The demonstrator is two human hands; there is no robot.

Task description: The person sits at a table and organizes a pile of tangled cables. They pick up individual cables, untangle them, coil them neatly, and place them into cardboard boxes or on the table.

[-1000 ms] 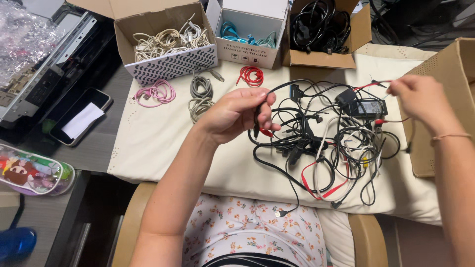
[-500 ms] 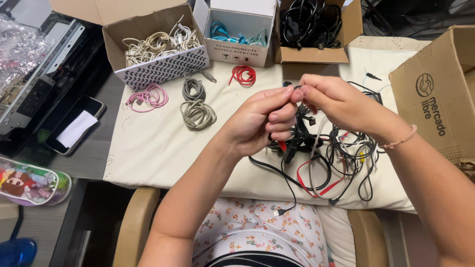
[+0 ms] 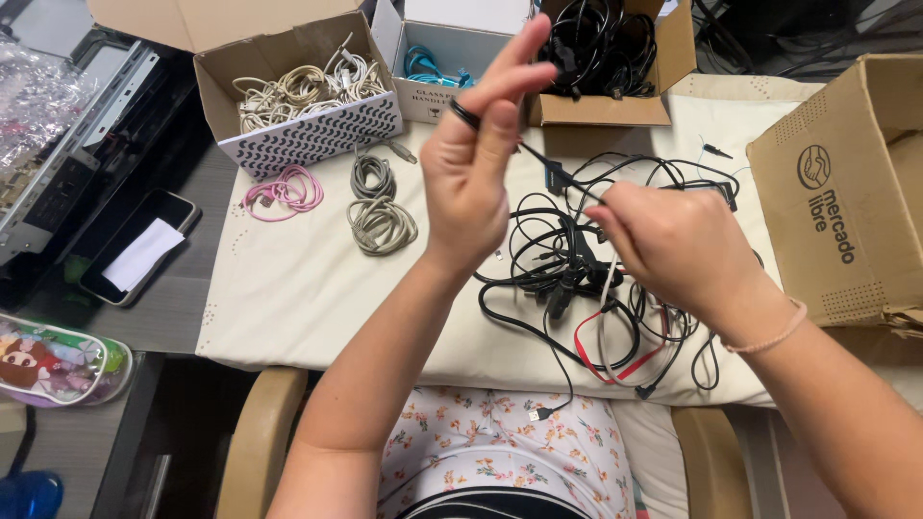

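Observation:
My left hand (image 3: 476, 163) is raised above the cream cloth (image 3: 288, 288), fingers upright, with a thin black cable (image 3: 465, 115) wound round them. That cable runs taut down to my right hand (image 3: 673, 240), which pinches it over a tangled pile of black cables (image 3: 567, 279). A red cable (image 3: 601, 358) lies at the front of the pile.
Coiled grey cables (image 3: 380, 221) and a pink cable (image 3: 284, 190) lie on the cloth at left. Behind stand a box of beige cables (image 3: 308, 86), a white box with teal cables (image 3: 433, 62) and a box of black cables (image 3: 601, 48). A cardboard box (image 3: 846, 192) sits right; a phone (image 3: 139, 245) left.
My left hand has lifted from the pile and turned upright with the black cable looped on its fingers. My right hand has dropped lower and drawn the cable taut.

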